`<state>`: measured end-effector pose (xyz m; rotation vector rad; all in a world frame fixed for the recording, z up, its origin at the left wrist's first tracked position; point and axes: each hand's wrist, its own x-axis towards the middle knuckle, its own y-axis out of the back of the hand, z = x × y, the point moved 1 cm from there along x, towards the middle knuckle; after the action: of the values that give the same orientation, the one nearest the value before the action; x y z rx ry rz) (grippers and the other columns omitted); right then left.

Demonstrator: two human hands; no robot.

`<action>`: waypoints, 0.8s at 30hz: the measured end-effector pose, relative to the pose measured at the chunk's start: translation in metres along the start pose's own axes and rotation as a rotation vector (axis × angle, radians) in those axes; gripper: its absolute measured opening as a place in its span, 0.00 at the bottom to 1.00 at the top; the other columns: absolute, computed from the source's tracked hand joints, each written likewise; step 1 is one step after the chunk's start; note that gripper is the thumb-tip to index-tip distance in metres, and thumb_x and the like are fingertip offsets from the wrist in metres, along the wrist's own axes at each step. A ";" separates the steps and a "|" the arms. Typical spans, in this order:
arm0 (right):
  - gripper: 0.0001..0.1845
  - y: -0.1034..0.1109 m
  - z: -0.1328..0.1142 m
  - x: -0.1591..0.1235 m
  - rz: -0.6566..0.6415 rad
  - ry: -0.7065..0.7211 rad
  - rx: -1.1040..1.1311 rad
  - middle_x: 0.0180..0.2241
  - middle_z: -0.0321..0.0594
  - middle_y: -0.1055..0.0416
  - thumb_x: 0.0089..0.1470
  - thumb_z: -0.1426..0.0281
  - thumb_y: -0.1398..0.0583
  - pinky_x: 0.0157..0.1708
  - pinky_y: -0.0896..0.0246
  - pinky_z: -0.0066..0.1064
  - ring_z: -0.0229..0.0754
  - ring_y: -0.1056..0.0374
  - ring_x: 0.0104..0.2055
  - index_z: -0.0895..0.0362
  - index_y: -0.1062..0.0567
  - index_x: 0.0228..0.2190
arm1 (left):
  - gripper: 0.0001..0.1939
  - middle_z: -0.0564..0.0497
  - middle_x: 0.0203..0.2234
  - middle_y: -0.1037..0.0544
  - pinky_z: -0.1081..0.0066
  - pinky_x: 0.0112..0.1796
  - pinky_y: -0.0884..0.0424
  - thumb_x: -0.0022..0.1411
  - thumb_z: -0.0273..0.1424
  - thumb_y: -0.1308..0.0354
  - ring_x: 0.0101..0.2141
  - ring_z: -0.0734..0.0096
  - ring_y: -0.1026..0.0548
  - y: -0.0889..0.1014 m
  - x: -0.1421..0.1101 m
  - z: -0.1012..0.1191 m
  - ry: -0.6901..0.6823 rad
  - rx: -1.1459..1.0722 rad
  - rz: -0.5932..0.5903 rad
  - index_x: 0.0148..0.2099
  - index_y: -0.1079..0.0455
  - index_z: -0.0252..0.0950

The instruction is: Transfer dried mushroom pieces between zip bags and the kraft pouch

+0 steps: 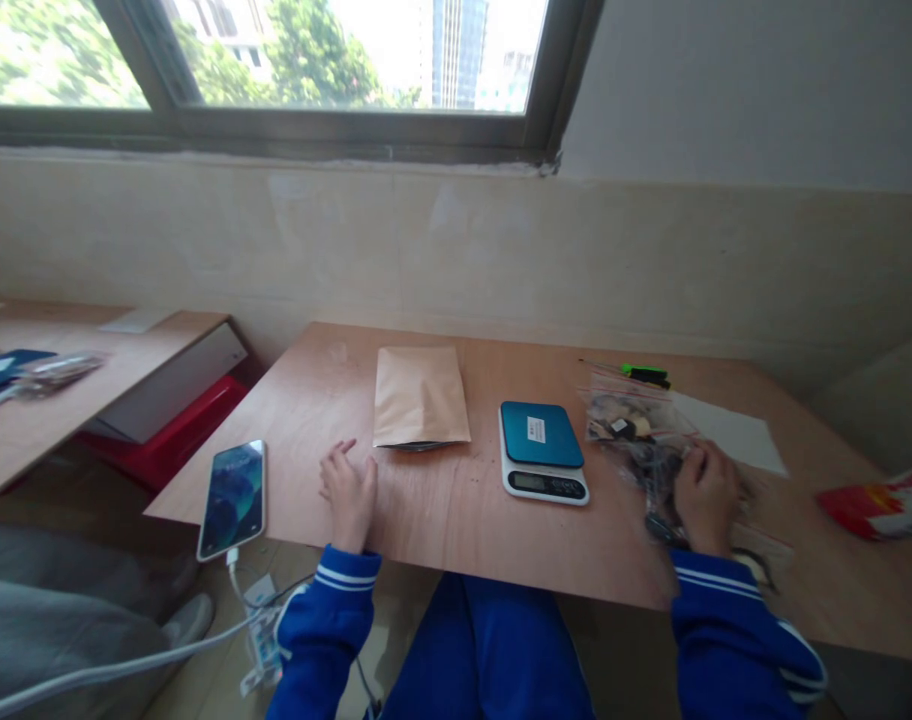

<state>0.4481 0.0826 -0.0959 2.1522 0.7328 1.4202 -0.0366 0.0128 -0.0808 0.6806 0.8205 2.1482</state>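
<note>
My left hand (349,492) rests on the table near its front edge, fingers loosely apart and holding nothing. Just beyond it lies a flat brown kraft paper pouch (421,395), its dark opening facing me. A kitchen scale (542,450) with a blue-green top and a white body sits between my hands, nothing on its plate. On the right, my right hand (705,492) has its fingers curled down onto a clear plastic bag (655,472) of dark items; the fingertips are partly hidden. Another clear zip bag (621,412), holding mixed small pieces, lies behind it.
A phone (233,500) with a white cable overhangs the table's left front edge. White paper (730,432), green-and-black tools (643,374) and a red-and-white packet (883,503) are at the right. Left stand another table (148,345), a red stool (163,430) and a person's legs (66,620).
</note>
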 end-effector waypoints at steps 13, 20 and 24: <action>0.22 -0.002 0.009 0.000 0.022 0.011 -0.007 0.39 0.58 0.27 0.55 0.65 0.55 0.47 0.40 0.45 0.56 0.32 0.43 0.63 0.28 0.39 | 0.21 0.36 0.46 0.30 0.53 0.47 0.37 0.60 0.31 0.52 0.48 0.50 0.33 -0.031 -0.018 0.003 -0.076 0.092 -0.033 0.54 0.40 0.28; 0.22 -0.003 0.015 0.000 0.031 0.025 0.030 0.38 0.60 0.27 0.54 0.63 0.54 0.46 0.38 0.46 0.58 0.32 0.43 0.63 0.27 0.38 | 0.22 0.37 0.47 0.31 0.52 0.48 0.38 0.61 0.33 0.51 0.50 0.48 0.34 -0.031 -0.020 0.002 -0.102 0.076 -0.059 0.56 0.41 0.30; 0.21 -0.002 0.016 -0.001 0.087 0.026 0.086 0.39 0.60 0.26 0.54 0.62 0.52 0.47 0.37 0.46 0.58 0.31 0.45 0.62 0.26 0.37 | 0.22 0.38 0.47 0.31 0.52 0.49 0.39 0.61 0.32 0.52 0.50 0.50 0.34 -0.030 -0.020 0.003 -0.113 0.068 -0.085 0.56 0.41 0.30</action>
<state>0.4619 0.0821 -0.1040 2.2601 0.7300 1.4881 -0.0099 0.0142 -0.1046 0.7801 0.8495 1.9945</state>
